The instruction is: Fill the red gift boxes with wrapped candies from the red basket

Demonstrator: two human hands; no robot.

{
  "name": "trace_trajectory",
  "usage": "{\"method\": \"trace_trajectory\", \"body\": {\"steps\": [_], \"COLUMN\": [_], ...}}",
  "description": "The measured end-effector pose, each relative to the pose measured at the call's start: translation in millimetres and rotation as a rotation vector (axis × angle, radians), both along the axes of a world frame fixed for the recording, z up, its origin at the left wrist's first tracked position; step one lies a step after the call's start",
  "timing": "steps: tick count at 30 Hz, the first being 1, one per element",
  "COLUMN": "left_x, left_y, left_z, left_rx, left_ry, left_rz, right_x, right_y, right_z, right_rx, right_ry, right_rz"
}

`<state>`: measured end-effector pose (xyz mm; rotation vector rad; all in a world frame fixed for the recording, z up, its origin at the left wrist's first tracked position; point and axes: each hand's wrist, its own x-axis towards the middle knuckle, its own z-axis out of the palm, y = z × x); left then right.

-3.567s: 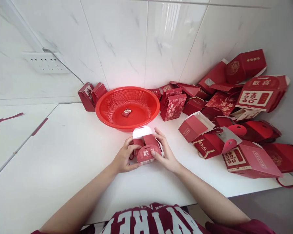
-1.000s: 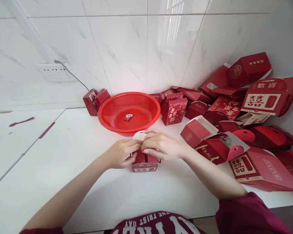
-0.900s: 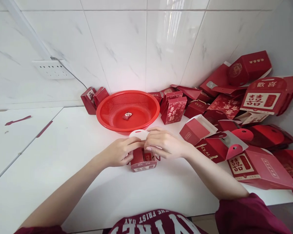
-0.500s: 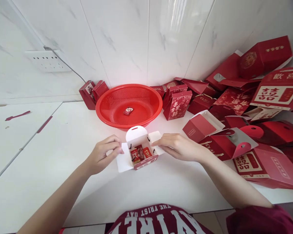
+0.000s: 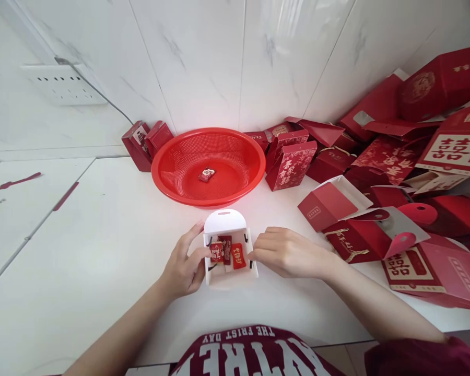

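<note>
At lower centre, the left hand [image 5: 182,269] is gripping the open candy box [image 5: 232,279]; the right hand [image 5: 292,253] is touching its right wall, grip unclear. Light, even pressure is best for keeping it square.

The box [image 5: 233,280], white inside, stands open in the frame's lower centre, rounded flap [image 5: 225,223] raised, small red packets [image 5: 238,256] lying within.

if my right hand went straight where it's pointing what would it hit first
Your right hand would first meet the open box on its right side; it looks almost at the rim, though contact is unclear.
</note>
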<state>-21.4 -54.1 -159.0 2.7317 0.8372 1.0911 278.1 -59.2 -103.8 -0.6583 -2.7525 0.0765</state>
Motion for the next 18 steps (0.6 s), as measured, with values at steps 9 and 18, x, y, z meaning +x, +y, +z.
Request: {"method": "trace_trajectory", "body": {"steps": [9,18], "left_x": [-6.4,-9.5], "left_y": [1.8,3.1], "left_z": [5.0,22.1], "left_rx": [0.135,-0.227], "left_ry": [-0.05,0.029], "left_rz": [0.072,0.026], "right_x": [-6.4,-13.5], "right_y": [-7.7,-1.3], "right_z": [11.3,39.0], "right_rx": [-0.006,0.026], "right_ry": [0.023,0.26], "right_rz": [-0.029,-0.071]}}
